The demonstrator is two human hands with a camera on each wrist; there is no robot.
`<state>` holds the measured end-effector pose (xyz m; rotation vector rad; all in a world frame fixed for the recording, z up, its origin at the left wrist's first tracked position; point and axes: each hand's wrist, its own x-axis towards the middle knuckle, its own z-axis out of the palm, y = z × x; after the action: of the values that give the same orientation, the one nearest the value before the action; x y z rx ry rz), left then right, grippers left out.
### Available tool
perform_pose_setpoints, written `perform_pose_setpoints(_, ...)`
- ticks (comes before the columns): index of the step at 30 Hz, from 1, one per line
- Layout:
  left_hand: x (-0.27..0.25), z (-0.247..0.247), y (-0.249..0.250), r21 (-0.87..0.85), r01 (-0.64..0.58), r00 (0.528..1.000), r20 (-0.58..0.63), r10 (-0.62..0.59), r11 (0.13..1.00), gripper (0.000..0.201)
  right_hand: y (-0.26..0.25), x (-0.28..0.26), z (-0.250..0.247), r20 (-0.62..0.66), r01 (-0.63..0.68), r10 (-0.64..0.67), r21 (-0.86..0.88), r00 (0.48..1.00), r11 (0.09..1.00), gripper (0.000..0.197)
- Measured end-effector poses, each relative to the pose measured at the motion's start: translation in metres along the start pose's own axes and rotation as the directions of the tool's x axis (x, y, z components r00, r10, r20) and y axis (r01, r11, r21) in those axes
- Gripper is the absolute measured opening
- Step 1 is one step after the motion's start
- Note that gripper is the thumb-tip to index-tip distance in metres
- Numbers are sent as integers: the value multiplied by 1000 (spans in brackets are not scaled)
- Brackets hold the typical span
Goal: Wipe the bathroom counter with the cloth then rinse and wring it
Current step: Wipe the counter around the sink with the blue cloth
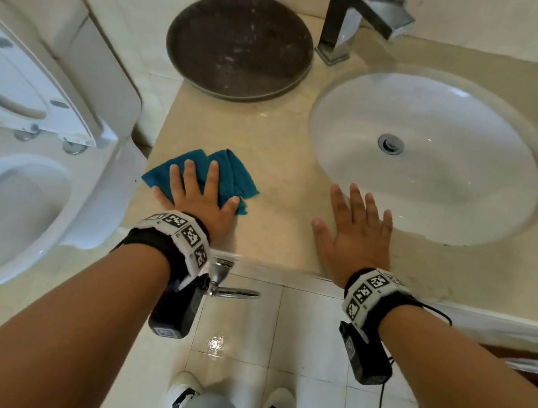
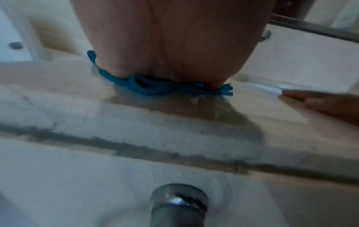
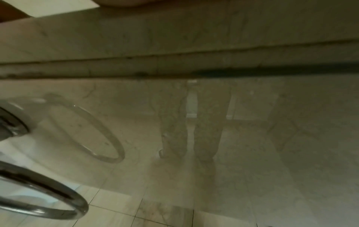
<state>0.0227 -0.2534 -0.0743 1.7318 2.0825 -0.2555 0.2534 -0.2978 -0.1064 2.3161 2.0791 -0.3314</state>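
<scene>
A teal cloth (image 1: pixel 227 172) lies flat on the beige marble counter (image 1: pixel 288 158) near its front left corner. My left hand (image 1: pixel 198 190) presses down on the cloth with straight, spread fingers. In the left wrist view the cloth (image 2: pixel 155 87) bunches under the heel of my left hand (image 2: pixel 170 46). My right hand (image 1: pixel 356 223) rests flat on the counter, fingers spread, just in front of the white oval sink (image 1: pixel 426 153). It holds nothing. A chrome tap (image 1: pixel 359 19) stands behind the sink.
A dark round tray (image 1: pixel 239 47) sits at the back of the counter, left of the tap. A white toilet (image 1: pixel 26 149) stands to the left of the counter. A chrome towel ring (image 1: pixel 234 290) hangs below the counter's front edge. White floor tiles lie below.
</scene>
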Motion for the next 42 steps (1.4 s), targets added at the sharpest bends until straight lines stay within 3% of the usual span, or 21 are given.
perform_pose_setpoints(8, 5, 0, 35, 73, -75, 993, 96, 68, 995, 68, 1, 2, 1, -15, 13, -13, 10, 1000, 1000, 70)
perform_pose_setpoints(15, -17, 22, 84, 118, -276, 949, 189, 252, 954, 65, 0, 3, 1, -23, 12, -12, -9, 1000, 1000, 71)
perform_pose_setpoints(18, -8, 15, 78, 44, -247, 952, 199, 234, 968, 58, 1, 3, 0, -21, 14, -14, -11, 1000, 1000, 70)
perform_pose_setpoints(22, 20, -4, 59, -35, -128, 985, 108, 131, 991, 58, 0, 2, -2, -23, 20, -20, -8, 1000, 1000, 70)
perform_pose_setpoints(27, 53, -24, 43, -92, 64, 995, 88, -56, 994, 79, 1, 1, -4, 5, 26, -26, 2, 1000, 1000, 69)
perform_pose_setpoints(30, 61, -25, 52, -71, 99, 993, 68, -95, 993, 86, 2, 2, -4, 20, 25, -25, 13, 1000, 1000, 70)
perform_pose_setpoints(42, 92, -31, 95, 82, -204, 978, 51, 200, 976, 69, 0, 2, -5, -2, 18, -18, 24, 1000, 1000, 70)
